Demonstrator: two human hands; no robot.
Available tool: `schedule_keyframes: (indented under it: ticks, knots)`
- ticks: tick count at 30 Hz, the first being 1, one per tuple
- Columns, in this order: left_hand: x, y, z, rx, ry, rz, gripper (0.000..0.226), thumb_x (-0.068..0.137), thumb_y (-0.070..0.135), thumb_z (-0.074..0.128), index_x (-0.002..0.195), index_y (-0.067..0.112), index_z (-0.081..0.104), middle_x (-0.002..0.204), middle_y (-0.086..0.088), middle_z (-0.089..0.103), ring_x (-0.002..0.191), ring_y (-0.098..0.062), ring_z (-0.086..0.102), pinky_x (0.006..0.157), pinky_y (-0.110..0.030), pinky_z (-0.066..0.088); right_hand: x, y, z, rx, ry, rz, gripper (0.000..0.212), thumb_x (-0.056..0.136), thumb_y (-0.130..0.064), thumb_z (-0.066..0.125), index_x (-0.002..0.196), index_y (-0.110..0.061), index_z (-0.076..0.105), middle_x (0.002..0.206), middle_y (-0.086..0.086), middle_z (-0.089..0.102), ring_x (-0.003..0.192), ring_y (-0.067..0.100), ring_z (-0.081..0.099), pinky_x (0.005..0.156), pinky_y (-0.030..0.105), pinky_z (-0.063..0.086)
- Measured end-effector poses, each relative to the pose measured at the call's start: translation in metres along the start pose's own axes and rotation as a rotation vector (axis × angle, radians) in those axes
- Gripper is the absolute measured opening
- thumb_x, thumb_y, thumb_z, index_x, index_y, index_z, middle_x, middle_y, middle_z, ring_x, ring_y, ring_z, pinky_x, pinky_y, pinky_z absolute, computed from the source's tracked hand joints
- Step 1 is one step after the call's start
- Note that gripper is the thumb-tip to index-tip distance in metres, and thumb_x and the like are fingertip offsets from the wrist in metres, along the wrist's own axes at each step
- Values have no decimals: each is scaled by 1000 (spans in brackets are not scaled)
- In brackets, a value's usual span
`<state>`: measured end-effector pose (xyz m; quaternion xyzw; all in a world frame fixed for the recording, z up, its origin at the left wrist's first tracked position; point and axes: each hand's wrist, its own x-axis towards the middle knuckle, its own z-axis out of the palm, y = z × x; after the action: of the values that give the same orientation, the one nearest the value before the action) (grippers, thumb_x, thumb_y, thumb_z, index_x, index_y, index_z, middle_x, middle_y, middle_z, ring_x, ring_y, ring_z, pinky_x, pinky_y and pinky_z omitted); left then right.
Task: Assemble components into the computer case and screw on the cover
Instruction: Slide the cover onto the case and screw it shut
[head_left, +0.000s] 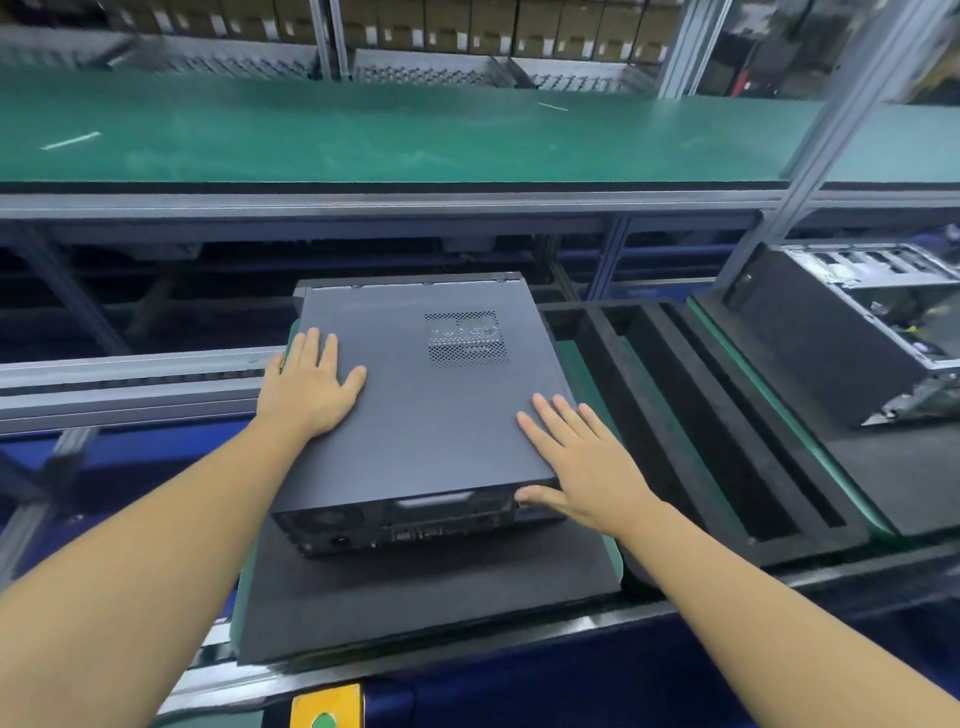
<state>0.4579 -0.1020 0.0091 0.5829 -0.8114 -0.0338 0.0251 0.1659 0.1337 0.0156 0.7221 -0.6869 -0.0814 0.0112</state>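
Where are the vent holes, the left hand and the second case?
vent holes (466, 339): head view, middle of the perforated patch.
left hand (306, 388): head view, back of the hand.
second case (821, 332): head view, dark side wall.

Two hands: left hand (310, 387), right hand (579, 467). One closed computer case (415, 415). One open case (831, 338). One flat foam pad (415, 608). One slotted foam tray (691, 467).

Far right: open chassis (878, 312) cut off by the frame edge, its insides blurred. Cartons (467, 26) along the back are smeared, labels unreadable. On the computer case (415, 415), rear ports (410, 530) too dark to identify; right hand (587, 467) covers its near right corner.
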Motion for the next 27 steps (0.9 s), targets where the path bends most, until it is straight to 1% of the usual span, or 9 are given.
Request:
schedule_keyframes:
  ticks: [4,9,14,16,18,20,22,24,27]
  knots:
    - [-4,2,3,24,7,-15,79,95,65,13,158,17,10,166,-4,2,152,-19,-1,123,-45,7,1,1,-2,66,9,3,96,85,-85,-7,164,-30,-4,171,0,-10,158,23,-9,125,39,-10]
    - [8,8,0,-5,26,-55,76,95,64,10,158,22,8,166,2,1,152,-15,-4,121,-47,7,15,7,-8,94,-19,18,98,82,-85,-3,163,-31,-6,170,-3,-15,157,22,-14,128,43,-6]
    - [5,8,0,-163,-20,-116,74,95,66,17,158,28,7,165,7,-8,151,-15,-9,114,-53,27,20,9,-9,238,-34,17,103,79,-90,7,164,-33,-2,170,-8,-17,156,19,-19,128,44,6]
    - [4,7,-2,-232,-36,-170,79,91,73,23,157,31,6,164,5,-14,152,-21,1,110,-55,32,21,11,-9,335,-61,40,107,75,-94,17,163,-35,-1,166,-8,-27,153,20,-27,128,47,10]
    - [4,9,-5,-299,-51,-241,93,85,80,31,157,28,5,165,-3,-9,146,-34,25,105,-55,37,20,11,-10,525,-77,150,116,71,-93,45,163,-37,0,160,-9,-42,152,22,-31,126,50,16]
    - [6,8,-8,-372,-47,-339,108,78,85,41,157,22,5,161,-13,18,133,-40,44,98,-53,43,18,11,-12,676,-87,266,137,63,-88,66,162,-32,-10,158,-13,-44,158,24,-8,121,46,29]
    - [8,7,-8,-428,-19,-418,114,71,86,51,150,10,22,142,-16,48,119,-41,54,91,-51,48,17,10,-12,716,-90,312,149,57,-87,71,161,-28,-18,163,-15,-35,153,21,27,111,38,40]
    - [10,8,-8,-465,12,-460,99,67,85,58,125,6,46,118,-14,61,100,-39,60,80,-46,51,17,9,-9,705,-70,341,150,56,-87,72,162,-24,-14,169,-14,-19,150,18,32,111,37,39]
    - [12,10,-9,-479,44,-496,84,66,83,62,100,7,52,95,-11,61,77,-32,54,65,-39,44,16,5,-2,752,12,383,148,53,-85,75,163,-25,-4,169,-14,5,149,17,31,114,39,36]
